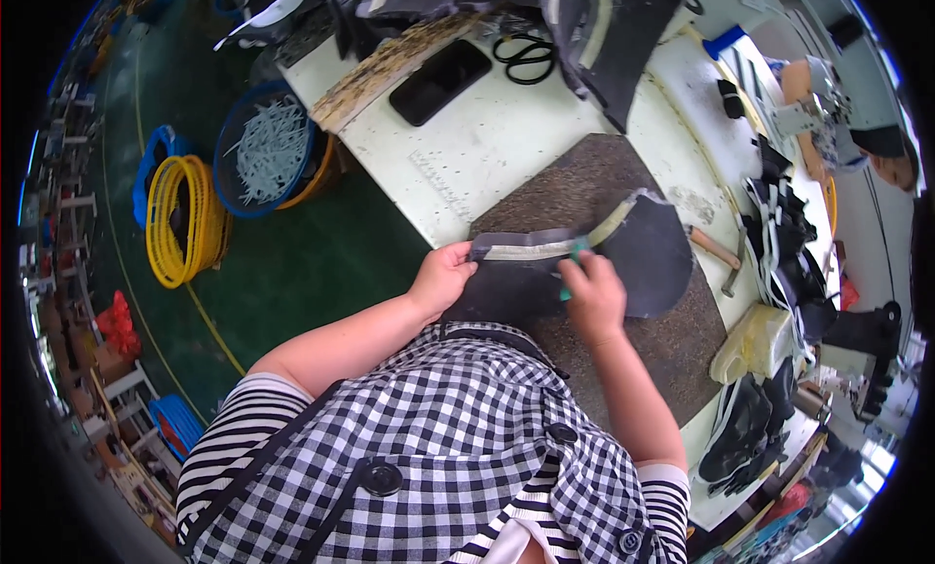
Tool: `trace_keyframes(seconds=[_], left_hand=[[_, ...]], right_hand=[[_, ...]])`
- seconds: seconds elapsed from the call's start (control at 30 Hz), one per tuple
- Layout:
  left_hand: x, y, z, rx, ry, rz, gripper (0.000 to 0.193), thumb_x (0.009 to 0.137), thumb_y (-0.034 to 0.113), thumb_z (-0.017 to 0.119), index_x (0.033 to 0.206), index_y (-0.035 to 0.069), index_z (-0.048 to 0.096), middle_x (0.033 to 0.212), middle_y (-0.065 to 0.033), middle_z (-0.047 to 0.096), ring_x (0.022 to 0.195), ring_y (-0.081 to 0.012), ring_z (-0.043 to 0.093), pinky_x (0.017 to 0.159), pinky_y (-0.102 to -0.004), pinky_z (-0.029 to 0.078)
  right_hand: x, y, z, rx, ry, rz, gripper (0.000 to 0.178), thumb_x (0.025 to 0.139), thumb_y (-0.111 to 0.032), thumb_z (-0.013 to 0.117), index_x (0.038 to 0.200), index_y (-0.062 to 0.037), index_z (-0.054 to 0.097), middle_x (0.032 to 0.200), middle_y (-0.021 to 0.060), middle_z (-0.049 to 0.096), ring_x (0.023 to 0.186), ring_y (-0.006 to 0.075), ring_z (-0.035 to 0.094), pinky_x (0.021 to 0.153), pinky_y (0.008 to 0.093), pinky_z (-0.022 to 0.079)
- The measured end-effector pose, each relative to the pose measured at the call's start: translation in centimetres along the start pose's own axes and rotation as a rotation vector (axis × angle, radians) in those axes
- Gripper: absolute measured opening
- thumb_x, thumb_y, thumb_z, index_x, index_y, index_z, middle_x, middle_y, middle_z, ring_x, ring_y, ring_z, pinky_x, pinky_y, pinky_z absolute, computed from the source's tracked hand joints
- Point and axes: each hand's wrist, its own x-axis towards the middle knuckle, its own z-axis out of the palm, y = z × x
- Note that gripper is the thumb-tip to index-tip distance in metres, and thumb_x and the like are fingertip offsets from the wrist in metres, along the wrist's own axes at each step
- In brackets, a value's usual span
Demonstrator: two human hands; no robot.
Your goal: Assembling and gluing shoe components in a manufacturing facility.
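Note:
A dark, flat piece of sheet material, perhaps leather, lies over a rough brown board on the table in front of me. Along its far edge runs a pale strip, which curves up toward the right. My left hand pinches the left end of the piece between thumb and fingers. Closed around a small green tool, my right hand is over the strip's middle. Motion blur and the fingers hide what kind of tool it is.
Right of the board lies a wooden-handled hammer, with a yellowish block nearer me. Farther back are a black phone, black scissors and heaped dark pieces. Baskets stand on the green floor at left.

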Motion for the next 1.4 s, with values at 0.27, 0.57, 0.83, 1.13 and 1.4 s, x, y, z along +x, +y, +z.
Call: trace_keyframes(seconds=[0.27, 0.57, 0.83, 1.13, 1.4], left_hand=[[0.5, 0.4, -0.2, 0.068, 0.017, 0.002, 0.032, 0.089, -0.009, 0.041, 0.115, -0.003, 0.058, 0.106, -0.0077, 0.065, 0.096, -0.0128, 0.061, 0.088, -0.0249, 0.046], [1.1, -0.8, -2.6, 0.39, -0.114, 0.055, 0.039, 0.093, 0.009, 0.049, 0.13, -0.003, 0.045, 0.122, -0.0115, 0.057, 0.112, -0.0174, 0.053, 0.095, -0.0296, 0.042], [0.1, 19.1, 7.3, 0.448, -0.485, 0.283, 0.032, 0.089, 0.001, 0.047, 0.12, 0.003, 0.055, 0.107, -0.0046, 0.063, 0.099, -0.0115, 0.057, 0.088, -0.0274, 0.044], [3.2, 46.7, 16.5, 0.262, -0.208, 1.107, 0.021, 0.09, 0.009, 0.052, 0.11, 0.002, 0.055, 0.093, -0.0073, 0.063, 0.08, -0.0171, 0.061, 0.071, -0.0294, 0.049], [25.1, 44.5, 12.1, 0.108, 0.304, 1.07, 0.022, 0.078, 0.008, 0.057, 0.067, 0.015, 0.04, 0.054, 0.0049, 0.032, 0.045, -0.0088, 0.038, 0.038, -0.0292, 0.028]], right_hand=[[1.7, 3.6, -2.8, 0.363, 0.504, 0.324, 0.007, 0.088, -0.003, 0.054, 0.094, -0.007, 0.054, 0.087, 0.0144, 0.057, 0.078, 0.0352, 0.059, 0.07, 0.0376, 0.048], [-0.5, 6.8, -3.8, 0.252, 0.402, 0.39, 0.012, 0.088, -0.003, 0.056, 0.099, -0.0011, 0.055, 0.095, 0.0154, 0.057, 0.089, 0.0286, 0.057, 0.085, 0.0344, 0.045], [-7.0, 18.9, -5.7, 0.639, 0.936, 0.89, 0.025, 0.09, -0.013, 0.052, 0.112, -0.0027, 0.049, 0.099, 0.0128, 0.055, 0.073, 0.0191, 0.059, 0.053, 0.028, 0.053], [-11.0, 12.3, -2.0, 0.694, 1.1, 0.987, 0.023, 0.091, -0.011, 0.053, 0.112, -0.0061, 0.046, 0.11, 0.0101, 0.049, 0.091, 0.0192, 0.056, 0.061, 0.0283, 0.055], [-12.7, 7.1, -0.2, 0.646, 1.048, 0.99, 0.017, 0.09, -0.007, 0.056, 0.105, -0.0026, 0.049, 0.106, 0.007, 0.053, 0.097, 0.0175, 0.054, 0.086, 0.03, 0.045]])
